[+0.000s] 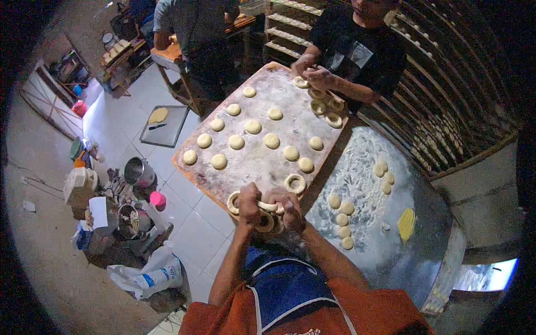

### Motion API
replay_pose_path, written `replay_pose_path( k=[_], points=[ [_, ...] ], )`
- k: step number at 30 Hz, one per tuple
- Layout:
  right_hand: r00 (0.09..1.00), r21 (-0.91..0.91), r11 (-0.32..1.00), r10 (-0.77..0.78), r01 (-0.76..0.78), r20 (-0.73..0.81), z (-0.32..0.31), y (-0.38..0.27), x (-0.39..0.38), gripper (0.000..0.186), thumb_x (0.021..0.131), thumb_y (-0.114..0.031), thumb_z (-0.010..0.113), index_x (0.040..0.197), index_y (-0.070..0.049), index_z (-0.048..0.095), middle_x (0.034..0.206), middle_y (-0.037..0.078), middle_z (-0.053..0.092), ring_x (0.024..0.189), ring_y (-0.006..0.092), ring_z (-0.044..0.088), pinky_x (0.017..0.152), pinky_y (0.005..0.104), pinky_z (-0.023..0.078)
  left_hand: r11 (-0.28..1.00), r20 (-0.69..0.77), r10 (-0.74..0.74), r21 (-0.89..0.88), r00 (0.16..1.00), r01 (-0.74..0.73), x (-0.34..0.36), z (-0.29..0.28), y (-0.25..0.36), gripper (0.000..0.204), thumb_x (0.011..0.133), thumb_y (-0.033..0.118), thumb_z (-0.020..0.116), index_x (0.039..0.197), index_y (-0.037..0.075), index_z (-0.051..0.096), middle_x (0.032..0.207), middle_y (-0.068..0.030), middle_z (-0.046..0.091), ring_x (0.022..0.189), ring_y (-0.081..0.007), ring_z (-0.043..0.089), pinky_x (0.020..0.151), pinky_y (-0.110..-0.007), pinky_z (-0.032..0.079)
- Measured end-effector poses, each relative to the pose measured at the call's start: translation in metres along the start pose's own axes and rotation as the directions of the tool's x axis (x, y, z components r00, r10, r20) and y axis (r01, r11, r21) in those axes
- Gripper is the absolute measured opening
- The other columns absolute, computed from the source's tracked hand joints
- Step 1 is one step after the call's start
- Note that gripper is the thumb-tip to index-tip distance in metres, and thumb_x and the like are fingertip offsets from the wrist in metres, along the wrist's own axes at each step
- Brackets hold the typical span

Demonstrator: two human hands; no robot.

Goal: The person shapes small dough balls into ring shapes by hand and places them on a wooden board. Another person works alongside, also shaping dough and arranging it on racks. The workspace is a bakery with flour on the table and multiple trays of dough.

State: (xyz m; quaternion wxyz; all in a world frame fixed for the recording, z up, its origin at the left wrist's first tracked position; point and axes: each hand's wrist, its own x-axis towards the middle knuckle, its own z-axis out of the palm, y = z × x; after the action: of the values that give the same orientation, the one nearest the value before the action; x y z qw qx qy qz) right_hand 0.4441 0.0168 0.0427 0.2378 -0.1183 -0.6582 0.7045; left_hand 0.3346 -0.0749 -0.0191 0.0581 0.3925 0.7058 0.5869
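Near the front edge of a floured wooden board [245, 178], my left hand [249, 202] and my right hand [288, 210] are both closed on a piece of dough [267, 206] stretched between them. Its ends vanish inside my fists, so I cannot tell its full shape. Below it lie dough rings [264, 222], partly covered by my hands. A further dough ring [233, 202] sits beside my left hand, and another dough ring [295, 183] rests just beyond my right. Several round, flat dough pieces [253, 127] are spread across the board.
At the board's far right corner, a person in a black shirt [357, 61] handles dough beside more rings [333, 119]. To the right, a floured metal table [385, 195] carries dough balls [347, 207] and a yellow scraper-like piece [406, 224]. Shelves [441, 106] stand behind; pots [138, 171] crowd the left floor.
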Motion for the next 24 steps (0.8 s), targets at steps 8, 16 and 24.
replay_pose_path(
  k=[8,16,24],
  points=[
    [0.969,-0.847,0.478,0.187,-0.234,-0.162,-0.002,0.003,0.040,0.083,0.079,-0.029,0.066,0.140,0.006,0.024,0.131,0.034,0.042,0.119,0.0479,0.047,0.101,0.0494,0.040,0.892,-0.057,-0.155,0.422,0.986,0.164,0.071,-0.027,-0.034,0.023,0.092,0.018,0.048,0.078,0.000,0.051,0.070,-0.0162,0.051,0.066,-0.0286,0.050,0.062,-0.043,0.040],
    [0.786,-0.639,0.473,0.234,-0.606,-0.572,-0.097,-0.037,-0.072,0.051,0.082,-0.021,0.065,0.128,-0.005,0.047,0.116,0.024,0.054,0.101,0.0390,0.058,0.083,0.0470,0.049,0.924,0.239,-0.050,0.379,0.970,-0.046,0.071,-0.044,-0.028,0.025,0.078,0.015,0.072,0.098,0.004,0.061,0.084,-0.0149,0.058,0.082,-0.0324,0.056,0.074,-0.043,0.045],
    [0.709,-0.686,0.185,0.246,-0.704,-0.661,-0.192,-0.015,-0.121,0.035,0.083,-0.029,0.066,0.110,-0.009,0.059,0.101,0.018,0.065,0.089,0.0378,0.063,0.079,0.0463,0.051,0.871,0.216,-0.020,0.484,0.976,-0.090,0.063,-0.024,0.003,0.044,0.077,0.021,0.073,0.113,0.003,0.054,0.099,-0.0163,0.053,0.093,-0.0334,0.053,0.080,-0.044,0.042]
  ],
)
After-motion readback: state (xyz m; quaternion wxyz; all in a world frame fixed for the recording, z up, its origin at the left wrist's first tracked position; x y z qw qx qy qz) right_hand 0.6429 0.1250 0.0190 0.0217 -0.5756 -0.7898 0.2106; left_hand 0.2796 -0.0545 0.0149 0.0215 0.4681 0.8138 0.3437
